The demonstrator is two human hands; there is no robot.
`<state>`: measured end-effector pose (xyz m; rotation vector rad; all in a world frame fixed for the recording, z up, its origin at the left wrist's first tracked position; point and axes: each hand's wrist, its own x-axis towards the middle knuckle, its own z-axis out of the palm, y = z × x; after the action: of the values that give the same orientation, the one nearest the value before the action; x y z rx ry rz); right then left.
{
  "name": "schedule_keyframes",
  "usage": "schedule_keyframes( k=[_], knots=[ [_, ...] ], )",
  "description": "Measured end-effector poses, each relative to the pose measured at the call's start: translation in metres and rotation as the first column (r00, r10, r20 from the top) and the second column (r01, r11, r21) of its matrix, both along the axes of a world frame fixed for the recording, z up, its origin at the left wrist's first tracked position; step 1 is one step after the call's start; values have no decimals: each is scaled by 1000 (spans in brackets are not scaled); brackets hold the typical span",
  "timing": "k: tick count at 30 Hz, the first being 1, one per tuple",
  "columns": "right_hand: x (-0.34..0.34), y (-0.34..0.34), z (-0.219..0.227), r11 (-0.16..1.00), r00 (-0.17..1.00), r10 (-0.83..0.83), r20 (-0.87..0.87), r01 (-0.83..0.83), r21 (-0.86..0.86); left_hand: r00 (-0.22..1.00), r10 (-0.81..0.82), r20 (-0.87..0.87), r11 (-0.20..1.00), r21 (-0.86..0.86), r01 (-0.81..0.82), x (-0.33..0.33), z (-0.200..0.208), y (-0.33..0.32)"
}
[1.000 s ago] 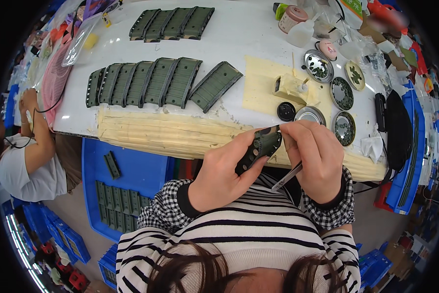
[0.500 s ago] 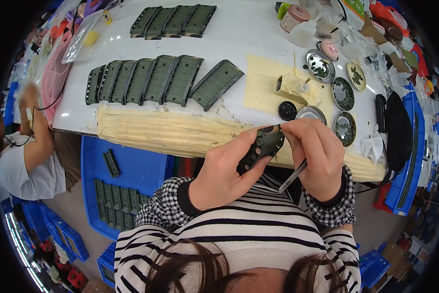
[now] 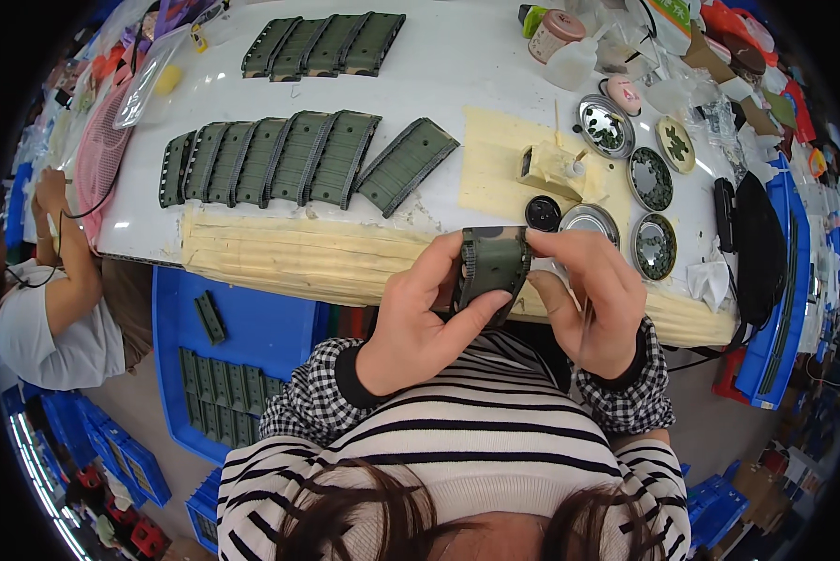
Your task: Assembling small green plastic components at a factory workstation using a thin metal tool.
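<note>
My left hand (image 3: 406, 337) grips a dark green ribbed plastic cover (image 3: 497, 265) with a camouflage-patterned edge, its thumb across the lower part. The cover is held above my lap, near the table's front edge, with its ribbed green face showing. At the cover's right side is my right hand (image 3: 600, 290), its index fingertip against the upper edge. Metal tweezers (image 3: 586, 329) are tucked in the right hand, seen nearly edge-on. Similar green covers (image 3: 284, 157) lie in a row on the table, with a single cover (image 3: 408, 166) slanted at the row's right end.
More covers (image 3: 326, 45) lie farther back. Round tins of small green pieces (image 3: 649, 179) stand at right, near a taped block (image 3: 560, 168) and a black lid (image 3: 543, 213). A blue bin (image 3: 242, 309) holds green parts below left. Another person (image 3: 60, 290) sits at left.
The cover has been turned so its green ribbed face shows instead of its dark, dotted side. The tweezers have swung to a steeper angle in my right hand.
</note>
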<state>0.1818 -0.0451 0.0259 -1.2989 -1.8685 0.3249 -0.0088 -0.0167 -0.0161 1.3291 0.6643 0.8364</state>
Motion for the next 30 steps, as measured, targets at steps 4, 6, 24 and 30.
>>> schedule_keyframes(
  k=[4, 6, 24, 30],
  knots=[
    [4, 0, 1, 1000, 1000, 2, -22, -2, -11, 999, -42, -25, 999, -1, 42, -2, 0, 1],
    [5, 2, 0, 999, 999, 29, 16, -30, 36, 1000, 9, 10, 998, 55, -10, 2, -2, 0],
    [139, -29, -20, 861, 896, -352, 272, 424, -282, 975, -163, 153, 890, -403, 212, 12, 8, 11],
    [154, -21, -15, 859, 930, -220, 294, 327, -393, 978, -170, 124, 872, -444, 208, 9, 10, 8]
  ],
)
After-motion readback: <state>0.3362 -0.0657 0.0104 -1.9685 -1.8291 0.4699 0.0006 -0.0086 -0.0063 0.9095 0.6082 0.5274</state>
